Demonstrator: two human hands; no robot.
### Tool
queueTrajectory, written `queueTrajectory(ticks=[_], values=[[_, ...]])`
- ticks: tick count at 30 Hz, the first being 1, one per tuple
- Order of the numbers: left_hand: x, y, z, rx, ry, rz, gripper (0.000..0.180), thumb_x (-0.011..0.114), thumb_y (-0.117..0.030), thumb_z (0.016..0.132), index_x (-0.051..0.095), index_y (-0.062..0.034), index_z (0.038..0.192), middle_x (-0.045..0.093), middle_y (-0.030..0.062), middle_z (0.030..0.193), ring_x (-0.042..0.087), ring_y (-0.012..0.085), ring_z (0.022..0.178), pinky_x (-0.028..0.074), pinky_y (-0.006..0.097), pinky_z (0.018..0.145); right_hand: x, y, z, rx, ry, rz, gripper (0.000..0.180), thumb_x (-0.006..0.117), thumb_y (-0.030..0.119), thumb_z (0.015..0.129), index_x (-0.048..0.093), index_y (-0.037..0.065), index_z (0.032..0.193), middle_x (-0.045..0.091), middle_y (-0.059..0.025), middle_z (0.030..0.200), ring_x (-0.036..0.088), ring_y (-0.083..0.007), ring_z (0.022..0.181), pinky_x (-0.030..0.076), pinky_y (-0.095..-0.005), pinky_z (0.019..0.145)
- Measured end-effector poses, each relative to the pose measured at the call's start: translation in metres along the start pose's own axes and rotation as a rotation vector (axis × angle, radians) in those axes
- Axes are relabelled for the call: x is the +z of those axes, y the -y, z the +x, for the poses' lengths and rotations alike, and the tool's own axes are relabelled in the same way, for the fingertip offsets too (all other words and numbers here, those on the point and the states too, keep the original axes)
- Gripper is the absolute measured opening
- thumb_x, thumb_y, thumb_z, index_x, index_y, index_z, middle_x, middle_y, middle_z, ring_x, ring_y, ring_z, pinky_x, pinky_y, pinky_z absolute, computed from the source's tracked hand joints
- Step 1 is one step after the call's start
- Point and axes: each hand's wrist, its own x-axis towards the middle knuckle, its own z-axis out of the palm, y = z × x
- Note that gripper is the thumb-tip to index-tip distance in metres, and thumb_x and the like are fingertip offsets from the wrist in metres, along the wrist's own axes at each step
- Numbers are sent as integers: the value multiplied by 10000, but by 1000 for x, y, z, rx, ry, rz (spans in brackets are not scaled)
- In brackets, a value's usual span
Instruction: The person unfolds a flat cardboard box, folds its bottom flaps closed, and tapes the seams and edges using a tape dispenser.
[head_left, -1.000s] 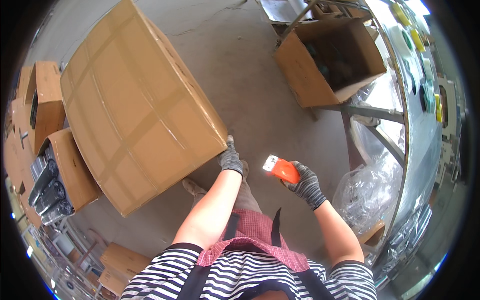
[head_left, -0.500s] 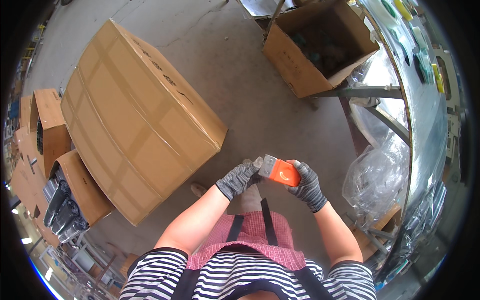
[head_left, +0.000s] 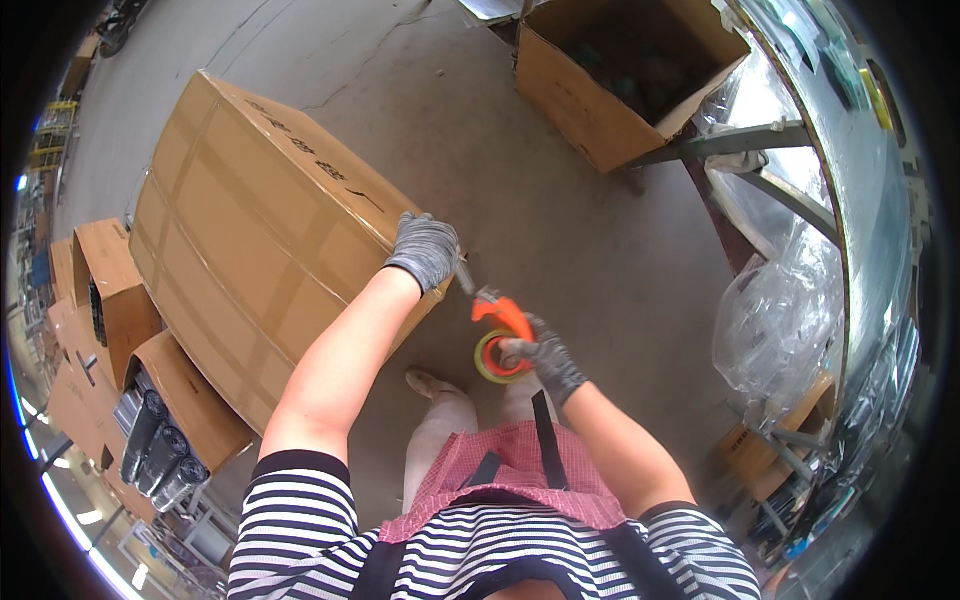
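Note:
My left hand (head_left: 425,250), in a grey striped glove, is closed at the near right corner of a large taped cardboard box (head_left: 270,220). A short strip of packing tape (head_left: 465,278) runs from its fingers to an orange tape dispenser (head_left: 508,318). Whether the fingertips pinch the strip or press it on the cardboard is hidden. My right hand (head_left: 545,360), gloved alike, grips the dispenser by its lower part, just right of the box corner. The yellowish tape roll (head_left: 484,360) shows at the dispenser's side.
An open cardboard box (head_left: 580,100) stands at the far right. Beside it, a table (head_left: 875,230) on metal legs bounds the right, with clear plastic film (head_left: 780,330) bunched below. Smaller boxes (head_left: 180,390), one holding dark wrapped parts, stand at the left.
My left hand has moved up and left to the box corner, drawing out a strip of tape. My right hand has shifted left and turned the dispenser.

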Motion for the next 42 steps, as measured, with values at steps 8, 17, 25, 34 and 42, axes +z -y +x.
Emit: queueTrajectory(ticks=[8, 17, 25, 34, 42], values=[[41, 50, 2, -343, -813, -220, 193, 566, -81, 873, 710, -47, 996, 691, 116, 1109, 649, 361, 1016, 510, 455, 899, 88, -66, 8, 148, 83, 438, 557, 779, 168, 841, 536, 73, 1333, 629, -25, 1107, 595, -132, 997, 489, -281, 879], [67, 76, -120, 131, -440, -228, 358, 490, -353, 978, 662, -109, 1175, 629, 95, 1270, 474, 284, 1320, 274, 476, 1149, 107, -125, 6, 51, -198, 370, 435, 770, 177, 822, 588, 46, 1194, 639, -26, 944, 624, -155, 807, 530, -295, 719], [344, 202, -425, -1105, -989, -847, 631, 690, -273, 902, 420, -4, 1404, 490, 202, 1399, 454, 324, 1315, 360, 471, 1132, 129, -144, 11, 15, -241, 564, 270, 778, 268, 822, 632, 125, 999, 627, 7, 826, 606, -142, 695, 568, -313, 651], [458, 147, -513, -1019, -512, -2447, 743, 637, -512, 916, 398, -53, 1448, 477, 138, 1459, 483, 353, 1307, 391, 559, 1106, 169, -157, -3, -145, -223, 743, 331, 774, 250, 832, 617, 127, 1096, 660, -24, 949, 642, -156, 789, 585, -322, 652], [369, 0, -479, -729, -39, -2681, 717, 594, -485, 947, 336, -87, 1485, 404, 156, 1505, 410, 394, 1352, 323, 631, 1120, 135, -288, -133, -260, -243, 407, 597, 741, 338, 846, 536, 86, 1348, 564, -6, 1033, 524, -97, 811, 488, -290, 712]])
